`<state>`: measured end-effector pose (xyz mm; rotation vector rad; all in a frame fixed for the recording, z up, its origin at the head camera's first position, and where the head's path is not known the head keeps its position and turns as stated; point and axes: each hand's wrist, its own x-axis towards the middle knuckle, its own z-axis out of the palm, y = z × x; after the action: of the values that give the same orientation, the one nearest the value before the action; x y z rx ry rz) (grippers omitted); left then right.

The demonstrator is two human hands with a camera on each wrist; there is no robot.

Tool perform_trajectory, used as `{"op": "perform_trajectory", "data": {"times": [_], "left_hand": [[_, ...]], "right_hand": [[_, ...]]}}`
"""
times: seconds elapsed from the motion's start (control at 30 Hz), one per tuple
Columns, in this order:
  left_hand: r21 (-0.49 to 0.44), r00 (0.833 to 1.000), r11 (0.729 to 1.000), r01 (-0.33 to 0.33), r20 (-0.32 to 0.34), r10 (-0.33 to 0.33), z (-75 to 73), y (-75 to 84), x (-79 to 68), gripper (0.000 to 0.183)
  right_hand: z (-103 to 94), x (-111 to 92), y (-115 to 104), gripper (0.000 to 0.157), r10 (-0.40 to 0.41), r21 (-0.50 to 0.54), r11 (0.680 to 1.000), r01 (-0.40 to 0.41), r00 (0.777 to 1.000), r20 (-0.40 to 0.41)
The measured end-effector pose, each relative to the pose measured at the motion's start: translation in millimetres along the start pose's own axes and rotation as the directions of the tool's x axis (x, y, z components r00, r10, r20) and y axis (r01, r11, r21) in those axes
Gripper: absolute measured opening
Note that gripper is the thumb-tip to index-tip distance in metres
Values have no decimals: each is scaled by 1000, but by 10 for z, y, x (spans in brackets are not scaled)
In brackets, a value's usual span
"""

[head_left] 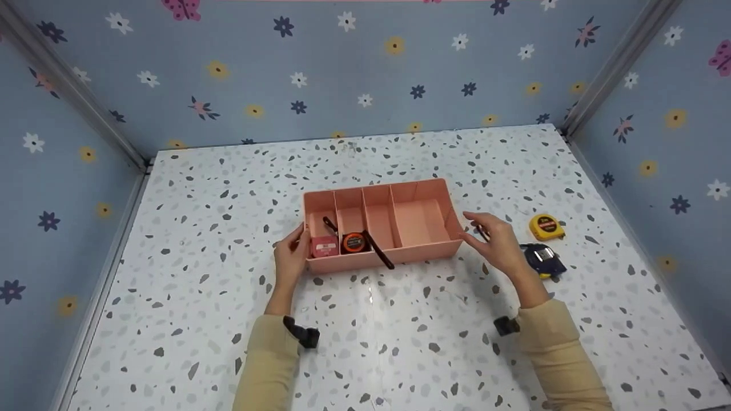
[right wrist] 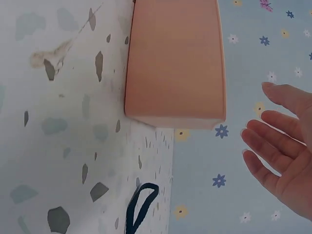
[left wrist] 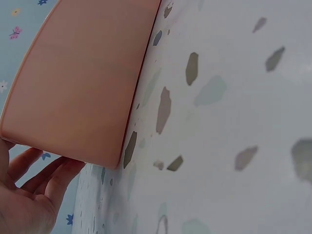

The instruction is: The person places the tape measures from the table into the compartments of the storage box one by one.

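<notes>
A pink divided organizer box lies lengthwise across the table. My left hand grips its left end, thumb at the rim and fingers against the outer end wall; the left wrist view shows these fingers on the wall. At the box's right end my right hand is held with fingers spread; the right wrist view shows this hand apart from the box. A pink tape measure sits in the leftmost compartment. Beside it, in the second compartment, is an orange-and-black tape measure.
Right of my right hand lie a yellow tape measure and a dark blue tape measure. A black strap hangs over the box's front wall. A dark strap loop shows near the right hand. Patterned walls border the speckled table.
</notes>
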<state>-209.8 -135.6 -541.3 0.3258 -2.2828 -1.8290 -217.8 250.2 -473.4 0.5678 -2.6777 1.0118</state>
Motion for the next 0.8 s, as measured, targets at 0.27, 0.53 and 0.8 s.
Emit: {"op": "perform_trajectory", "data": {"times": [0.27,0.53,0.8], "left_hand": [[-4,1000,1000,5,2,-5,0,10,-5,36],[0,1000,1000,-11,-6,11,-4,-7,4,35],[4,1000,1000,7,-8,-7,0,-2,-1,35]], "right_hand": [[-119,-31,180,42,86,2,996,-86,996,-3],[-231,-45,345,47,198,9,980,-199,980,8],[-311,-56,514,50,197,-19,980,-197,980,-22]]}}
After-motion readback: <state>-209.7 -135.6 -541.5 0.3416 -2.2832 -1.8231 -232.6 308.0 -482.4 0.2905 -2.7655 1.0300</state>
